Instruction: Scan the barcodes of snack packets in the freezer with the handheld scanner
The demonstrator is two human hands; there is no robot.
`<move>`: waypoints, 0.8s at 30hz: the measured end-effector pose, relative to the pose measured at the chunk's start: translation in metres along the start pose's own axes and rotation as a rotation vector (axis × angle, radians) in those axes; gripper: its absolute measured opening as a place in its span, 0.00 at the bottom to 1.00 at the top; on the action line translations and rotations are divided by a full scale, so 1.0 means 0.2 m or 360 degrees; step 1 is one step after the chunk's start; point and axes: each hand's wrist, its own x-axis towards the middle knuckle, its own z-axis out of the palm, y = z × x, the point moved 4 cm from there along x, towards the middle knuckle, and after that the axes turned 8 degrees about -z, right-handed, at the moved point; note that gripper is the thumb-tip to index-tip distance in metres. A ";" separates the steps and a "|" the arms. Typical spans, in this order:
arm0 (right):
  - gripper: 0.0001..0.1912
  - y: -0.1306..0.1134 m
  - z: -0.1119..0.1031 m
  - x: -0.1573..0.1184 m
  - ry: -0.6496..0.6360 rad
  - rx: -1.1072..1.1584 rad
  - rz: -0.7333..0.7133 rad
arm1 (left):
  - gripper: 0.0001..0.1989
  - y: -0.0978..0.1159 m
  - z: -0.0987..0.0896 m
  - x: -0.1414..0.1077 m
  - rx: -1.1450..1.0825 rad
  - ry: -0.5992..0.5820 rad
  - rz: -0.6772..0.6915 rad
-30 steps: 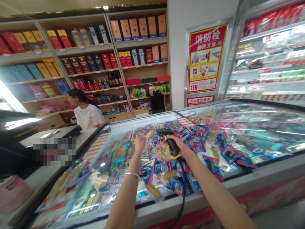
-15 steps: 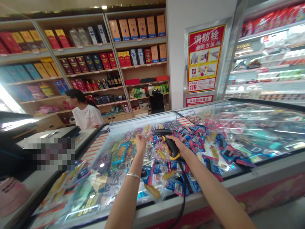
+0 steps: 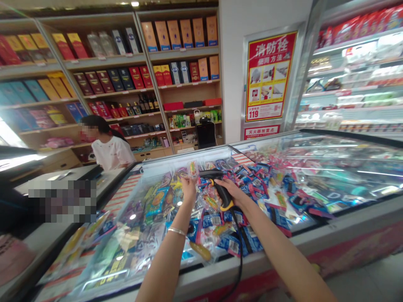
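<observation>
My left hand (image 3: pixel 189 184) pinches a small clear snack packet (image 3: pixel 192 169) with yellow and red contents, held up over the chest freezer. Beside it, my right hand (image 3: pixel 229 189) is wrapped round a black and yellow barcode scanner (image 3: pixel 223 193). The scanner's head points left toward the packet, close to my left fingers. From its handle a black cable (image 3: pixel 241 247) runs down over the freezer's front edge. Under both hands lie many blue and pink snack packets (image 3: pixel 231 243) on the glass, and a yellow-brown packaged snack (image 3: pixel 200 251) rests near the front edge.
The glass-topped freezer (image 3: pixel 315 247) spans the front. At the left, a person in a white shirt (image 3: pixel 111 152) is behind a counter (image 3: pixel 110 180). Shelves of boxed goods (image 3: pixel 181 54) line the back wall. A red fire-hydrant sign (image 3: pixel 270 77) and a lit display fridge (image 3: pixel 362 92) stand right.
My left hand has shifted slightly right and the packet in it is turned more upright. The scanner stays in my right hand. The camera view has moved a little.
</observation>
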 end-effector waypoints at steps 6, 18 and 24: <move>0.12 0.01 0.00 0.00 0.0010 -0.0041 -0.0046 | 0.04 0.04 -0.01 -0.04 0.0219 0.0048 0.0093; 0.11 0.01 0.00 0.00 0.0012 0.0040 0.0039 | 0.06 0.10 0.00 -0.11 0.0534 0.0069 0.0247; 0.11 0.00 0.01 -0.01 0.0030 0.0055 0.0060 | 0.07 0.10 0.00 -0.12 0.0593 0.0073 0.0271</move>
